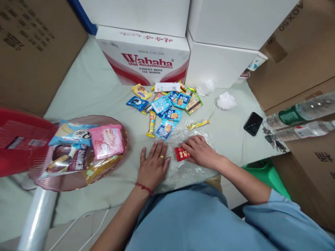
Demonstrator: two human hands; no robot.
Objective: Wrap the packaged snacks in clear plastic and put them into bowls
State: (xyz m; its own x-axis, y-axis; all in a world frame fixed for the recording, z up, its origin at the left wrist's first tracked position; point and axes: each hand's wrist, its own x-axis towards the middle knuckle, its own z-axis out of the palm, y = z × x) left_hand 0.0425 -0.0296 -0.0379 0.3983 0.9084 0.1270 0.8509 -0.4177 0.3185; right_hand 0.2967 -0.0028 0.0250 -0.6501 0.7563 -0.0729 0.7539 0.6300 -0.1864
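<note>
The left hand (152, 163) lies flat on the surface (227, 139), fingers loosely spread. The right hand (201, 152) grasps the right end of a red packet (180, 154) over clear plastic (187, 171), near piled snacks (172, 114).

a small red packet (180, 154) with pale lettering is over crumpled clear plastic (183, 173).

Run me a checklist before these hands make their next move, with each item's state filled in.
1. Right hand touching the red packet: ok.
2. Firm grip there: cannot tell; the fingers hide the packet's right end.
3. Left hand open: ok, lying palm-down.
4. Clear plastic smooth around the packet: not ok, it's wrinkled.
5. Phone away from both hands: ok, off to the right.
</note>
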